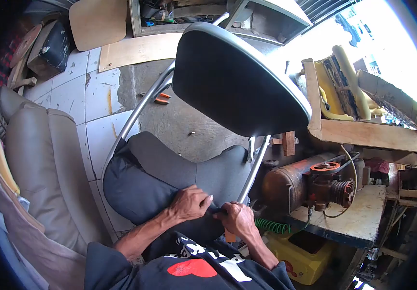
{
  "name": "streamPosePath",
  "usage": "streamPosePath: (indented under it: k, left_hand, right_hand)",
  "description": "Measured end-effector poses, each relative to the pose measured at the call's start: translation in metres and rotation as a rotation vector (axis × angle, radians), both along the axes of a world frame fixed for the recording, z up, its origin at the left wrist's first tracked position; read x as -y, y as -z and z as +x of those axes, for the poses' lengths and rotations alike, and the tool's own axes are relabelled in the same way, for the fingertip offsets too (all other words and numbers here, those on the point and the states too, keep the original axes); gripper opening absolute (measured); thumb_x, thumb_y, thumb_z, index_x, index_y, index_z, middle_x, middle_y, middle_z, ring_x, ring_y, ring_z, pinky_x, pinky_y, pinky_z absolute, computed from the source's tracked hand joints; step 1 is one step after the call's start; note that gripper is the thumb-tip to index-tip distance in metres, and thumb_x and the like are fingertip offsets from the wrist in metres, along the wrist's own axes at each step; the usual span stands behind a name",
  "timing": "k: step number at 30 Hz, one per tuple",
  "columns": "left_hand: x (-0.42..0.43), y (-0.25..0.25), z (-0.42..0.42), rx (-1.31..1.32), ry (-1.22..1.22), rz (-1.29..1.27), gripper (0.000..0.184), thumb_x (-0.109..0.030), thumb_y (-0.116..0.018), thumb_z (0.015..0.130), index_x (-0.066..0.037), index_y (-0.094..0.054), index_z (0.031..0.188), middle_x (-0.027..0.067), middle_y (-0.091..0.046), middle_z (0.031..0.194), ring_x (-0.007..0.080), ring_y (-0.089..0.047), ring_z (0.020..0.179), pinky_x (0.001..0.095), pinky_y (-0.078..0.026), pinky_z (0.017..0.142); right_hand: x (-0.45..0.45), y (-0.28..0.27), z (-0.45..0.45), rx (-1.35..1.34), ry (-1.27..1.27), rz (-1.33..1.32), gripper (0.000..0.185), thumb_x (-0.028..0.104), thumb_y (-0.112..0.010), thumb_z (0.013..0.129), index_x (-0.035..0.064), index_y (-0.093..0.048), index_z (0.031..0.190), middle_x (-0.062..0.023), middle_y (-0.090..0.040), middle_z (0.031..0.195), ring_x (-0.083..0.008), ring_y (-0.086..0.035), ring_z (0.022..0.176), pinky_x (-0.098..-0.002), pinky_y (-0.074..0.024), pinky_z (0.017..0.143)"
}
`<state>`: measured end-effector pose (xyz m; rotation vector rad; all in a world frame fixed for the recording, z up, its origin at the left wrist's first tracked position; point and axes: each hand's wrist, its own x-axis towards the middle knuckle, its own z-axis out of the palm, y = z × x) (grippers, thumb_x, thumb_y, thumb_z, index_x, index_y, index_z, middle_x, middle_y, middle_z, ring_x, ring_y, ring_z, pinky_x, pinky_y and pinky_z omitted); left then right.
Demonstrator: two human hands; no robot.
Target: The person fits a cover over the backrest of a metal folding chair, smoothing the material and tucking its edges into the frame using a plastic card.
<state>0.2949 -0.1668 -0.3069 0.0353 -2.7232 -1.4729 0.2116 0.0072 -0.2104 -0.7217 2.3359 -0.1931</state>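
Observation:
A chair with a metal tube frame [133,116] stands in front of me, its black padded panel [227,82] at the top. Grey and dark fabric [169,166] lies across the lower part of the frame. My left hand [189,204] is closed on the dark fabric near its front edge, fingers curled. Just to the right, my right hand [237,220] is also closed, pinching the same fabric edge. The two hands are close together but apart. What lies under the fingers is partly hidden.
Orange-handled pliers [162,99] lie on the floor beyond the frame. A rusty compressor [314,181] with a green coiled hose [272,225] stands at right, above a yellow container [300,258]. Grey-brown cushions [49,174] are at left. A wooden frame [368,137] is at upper right.

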Motion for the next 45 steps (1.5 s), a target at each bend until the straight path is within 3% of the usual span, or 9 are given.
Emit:
streamPosePath:
  k: [3, 4, 11, 21, 26, 29, 31, 36, 45]
  left_hand:
    - [0.019, -0.009, 0.008, -0.266, -0.255, 0.051, 0.014, -0.013, -0.066, 0.09, -0.001, -0.071, 0.084, 0.0138, -0.069, 0.081, 0.0321, -0.067, 0.079, 0.0439, -0.053, 0.077]
    - [0.024, -0.004, 0.016, -0.179, -0.215, 0.04, 0.014, -0.012, -0.067, 0.089, -0.001, -0.073, 0.095, 0.0127, -0.068, 0.085, 0.0313, -0.066, 0.083, 0.0441, -0.052, 0.08]
    - [0.008, -0.013, 0.018, -0.055, -0.041, -0.154, 0.018, -0.023, -0.071, 0.089, -0.005, -0.069, 0.092, 0.0101, -0.063, 0.092, 0.0295, -0.061, 0.092, 0.0436, -0.047, 0.084]
    - [-0.003, 0.008, -0.004, 0.152, 0.02, -0.269, 0.028, -0.034, -0.06, 0.097, -0.01, -0.068, 0.084, 0.0069, -0.063, 0.088, 0.028, -0.06, 0.091, 0.0452, -0.043, 0.081]
    - [-0.021, -0.006, -0.003, -0.019, 0.08, -0.032, 0.023, -0.034, -0.063, 0.095, -0.013, -0.073, 0.092, 0.0059, -0.064, 0.09, 0.0278, -0.06, 0.089, 0.0438, -0.043, 0.081]
    - [-0.023, -0.013, -0.01, 0.026, 0.107, -0.009, 0.022, -0.035, -0.067, 0.092, -0.015, -0.075, 0.097, 0.0045, -0.064, 0.092, 0.0263, -0.06, 0.091, 0.0425, -0.042, 0.082]
    - [-0.024, -0.014, -0.008, 0.038, 0.093, 0.029, 0.023, -0.036, -0.07, 0.091, -0.014, -0.075, 0.097, 0.0039, -0.064, 0.092, 0.0264, -0.059, 0.093, 0.0421, -0.042, 0.083]
    - [-0.04, -0.016, -0.015, 0.06, 0.126, 0.114, 0.033, -0.041, -0.072, 0.089, -0.009, -0.068, 0.096, 0.0066, -0.061, 0.098, 0.0283, -0.058, 0.096, 0.0449, -0.042, 0.087]
    - [-0.037, -0.011, -0.016, 0.04, 0.162, 0.134, 0.036, -0.045, -0.07, 0.09, -0.009, -0.066, 0.094, 0.0063, -0.06, 0.097, 0.0276, -0.057, 0.096, 0.0421, -0.04, 0.085]
  right_hand:
    - [-0.004, 0.004, -0.002, -0.008, -0.005, -0.006, 0.037, 0.041, -0.076, 0.083, 0.0038, -0.074, 0.087, -0.0178, -0.069, 0.086, -0.0381, -0.07, 0.084, -0.0486, -0.0548, 0.073]
    - [-0.002, 0.002, -0.004, 0.005, -0.026, 0.023, 0.037, 0.041, -0.076, 0.083, 0.0037, -0.074, 0.087, -0.0174, -0.069, 0.085, -0.0382, -0.069, 0.084, -0.0484, -0.0545, 0.073]
    - [-0.001, 0.0, -0.007, 0.011, 0.014, -0.031, 0.037, 0.04, -0.076, 0.083, 0.0029, -0.074, 0.085, -0.0177, -0.068, 0.084, -0.0382, -0.069, 0.082, -0.0481, -0.0538, 0.072]
    - [-0.005, 0.004, -0.003, -0.019, 0.009, -0.018, 0.034, 0.037, -0.075, 0.084, 0.0029, -0.073, 0.085, -0.0172, -0.068, 0.083, -0.0378, -0.069, 0.082, -0.0482, -0.0539, 0.07]
    - [-0.014, 0.007, 0.004, -0.061, 0.07, -0.025, 0.032, 0.035, -0.075, 0.085, 0.0034, -0.073, 0.09, -0.0174, -0.069, 0.088, -0.038, -0.069, 0.084, -0.0483, -0.0552, 0.073]
    - [-0.014, -0.015, 0.008, -0.053, 0.124, -0.107, 0.031, 0.028, -0.079, 0.082, 0.0048, -0.073, 0.102, -0.0168, -0.07, 0.097, -0.0374, -0.069, 0.085, -0.0467, -0.0566, 0.077]
    - [-0.018, -0.027, 0.02, -0.28, 0.385, -0.489, 0.037, 0.018, -0.083, 0.079, 0.006, -0.071, 0.112, -0.0161, -0.069, 0.104, -0.035, -0.07, 0.086, -0.0432, -0.0578, 0.077]
    - [-0.05, -0.02, 0.045, -0.277, 0.478, -0.507, 0.038, 0.006, -0.081, 0.083, 0.003, -0.069, 0.119, -0.0142, -0.067, 0.105, -0.0242, -0.071, 0.086, -0.0321, -0.0628, 0.064]
    - [-0.054, -0.001, 0.048, -0.168, 0.418, -0.467, 0.04, 0.02, -0.08, 0.085, 0.0059, -0.069, 0.121, -0.0137, -0.065, 0.089, -0.0308, -0.067, 0.074, -0.0395, -0.0547, 0.067]
